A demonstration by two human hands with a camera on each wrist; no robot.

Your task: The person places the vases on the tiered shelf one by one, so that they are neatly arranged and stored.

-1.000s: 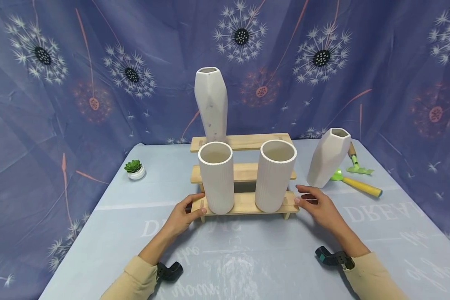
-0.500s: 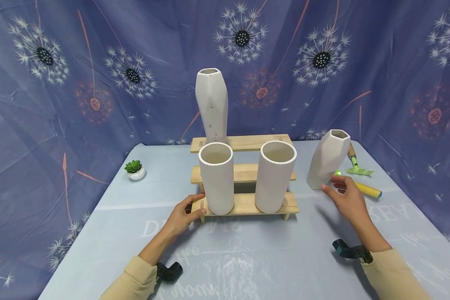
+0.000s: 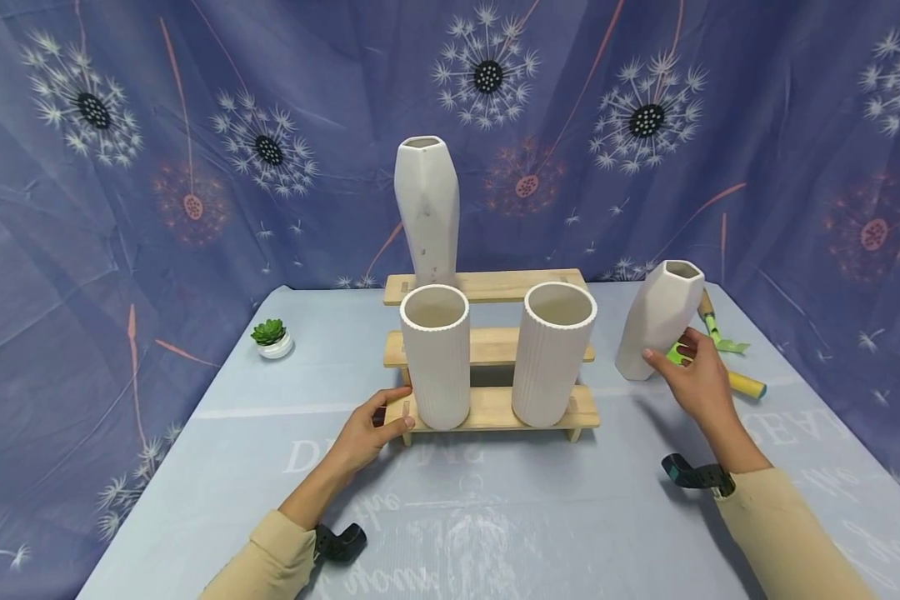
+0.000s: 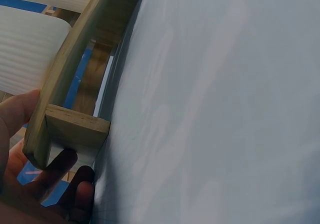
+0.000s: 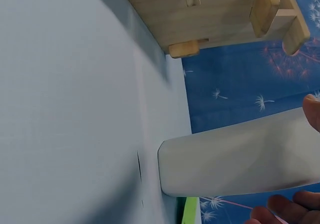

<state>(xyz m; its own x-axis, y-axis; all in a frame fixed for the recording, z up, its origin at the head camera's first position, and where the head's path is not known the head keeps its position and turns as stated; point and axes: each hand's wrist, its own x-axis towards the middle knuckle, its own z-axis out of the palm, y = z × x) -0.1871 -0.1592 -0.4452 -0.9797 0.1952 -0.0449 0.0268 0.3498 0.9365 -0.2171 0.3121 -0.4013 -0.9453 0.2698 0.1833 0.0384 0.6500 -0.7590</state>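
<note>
My left hand (image 3: 363, 433) grips the left end of the lowest step of a wooden tiered stand (image 3: 489, 408). In the left wrist view, the thumb lies along the step (image 4: 37, 139) and other fingers reach underneath. My right hand (image 3: 697, 387) holds a white faceted vase (image 3: 663, 304) low on its body, thumb in front and fingers around the right side. This vase stands on the table right of the stand. Two white ribbed cylindrical vases, one left (image 3: 444, 367) and one right (image 3: 546, 367), stand on the lowest step. A taller faceted vase (image 3: 427, 208) occupies the top step's left end.
A small potted succulent (image 3: 272, 339) sits at the table's left. Behind my right hand lie a yellow-handled garden tool (image 3: 746, 384) and a green hand rake (image 3: 726, 342). A blue dandelion-print cloth (image 3: 330, 83) hangs behind the pale blue table (image 3: 450, 517).
My right hand has left the stand's right end, moved right to the faceted vase and taken hold of it. The left hand has stayed on the stand.
</note>
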